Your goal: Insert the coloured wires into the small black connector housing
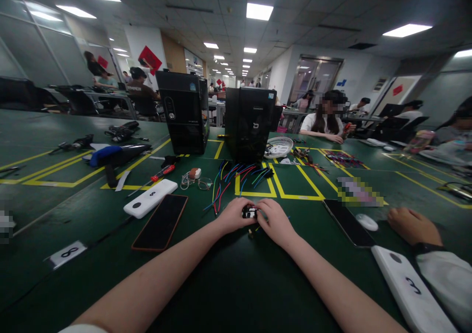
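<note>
My left hand and my right hand meet over the green table, fingers curled round a small black-and-white block-like part. Fingers hide some of it, so its exact kind does not show. Just below the hands lies a tiny brass-coloured piece with a bit of wire. Beyond them spreads a bunch of cut wires in red, blue, green and yellow.
Two black computer cases stand ahead. To the left are a phone, a white power bank, a red-handled screwdriver and glasses. At right, another person's hand rests near a second phone. A white basket sits farther back.
</note>
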A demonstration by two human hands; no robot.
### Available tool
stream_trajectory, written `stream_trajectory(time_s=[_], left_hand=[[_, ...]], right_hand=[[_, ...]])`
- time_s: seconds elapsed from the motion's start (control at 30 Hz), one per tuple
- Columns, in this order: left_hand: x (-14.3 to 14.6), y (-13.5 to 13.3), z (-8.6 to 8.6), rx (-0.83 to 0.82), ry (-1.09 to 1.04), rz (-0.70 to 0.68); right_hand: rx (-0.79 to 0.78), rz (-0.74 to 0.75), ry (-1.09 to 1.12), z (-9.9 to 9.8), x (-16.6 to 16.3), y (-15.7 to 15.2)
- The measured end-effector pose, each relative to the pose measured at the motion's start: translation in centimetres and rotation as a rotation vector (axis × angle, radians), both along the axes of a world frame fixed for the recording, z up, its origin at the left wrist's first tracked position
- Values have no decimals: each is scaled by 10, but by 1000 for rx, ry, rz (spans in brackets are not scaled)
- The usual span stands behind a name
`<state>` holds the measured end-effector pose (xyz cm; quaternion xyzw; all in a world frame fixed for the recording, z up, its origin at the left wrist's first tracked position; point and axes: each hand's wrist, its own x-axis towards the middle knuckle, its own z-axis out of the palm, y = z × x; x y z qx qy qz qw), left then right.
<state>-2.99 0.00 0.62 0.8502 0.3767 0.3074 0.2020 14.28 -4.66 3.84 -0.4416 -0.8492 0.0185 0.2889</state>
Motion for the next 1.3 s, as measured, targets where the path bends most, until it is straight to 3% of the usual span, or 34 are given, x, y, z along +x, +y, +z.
stream_trajectory(time_s=[0.33,1.0,1.3], left_hand=[[1,-3,5,31,79,-48],[4,0,5,16,130,-66],[6,-2,4,-1,124,-36]], right_hand=[[-173,-144,104,-15,-9,19],[-139,-286,24,-23,-19,16],[-192,-307,27,-13,-16,14]])
